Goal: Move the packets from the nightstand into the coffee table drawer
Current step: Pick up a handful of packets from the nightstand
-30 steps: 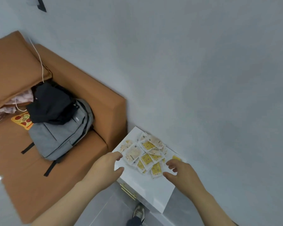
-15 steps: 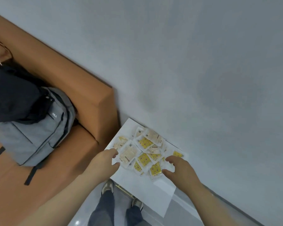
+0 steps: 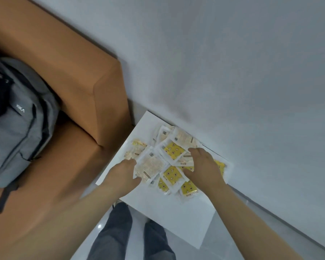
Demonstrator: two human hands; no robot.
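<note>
Several small packets [image 3: 174, 150], some yellow and some beige, lie in an overlapping pile on the white nightstand [image 3: 167, 214] against the wall. My left hand [image 3: 123, 174] is at the pile's left side; its fingers and thumb curl round the edge of a large beige packet [image 3: 150, 166]. From the right, my right hand [image 3: 204, 166] lies over the pile. Its fingers and thumb curl round a white packet [image 3: 184, 160] in the middle, and it hides part of a yellow packet [image 3: 220, 166] at the far right. No coffee table or drawer is in view.
An orange sofa [image 3: 86, 77] stands directly left of the nightstand, with a grey backpack [image 3: 17, 119] on its seat. The grey wall [image 3: 233, 72] runs behind the nightstand. My legs [image 3: 113, 233] stand on the glossy floor at the nightstand's front edge.
Both hands have moved forward from the pile's edges onto the packets and closed on them. The view has shifted right and closer to the nightstand.
</note>
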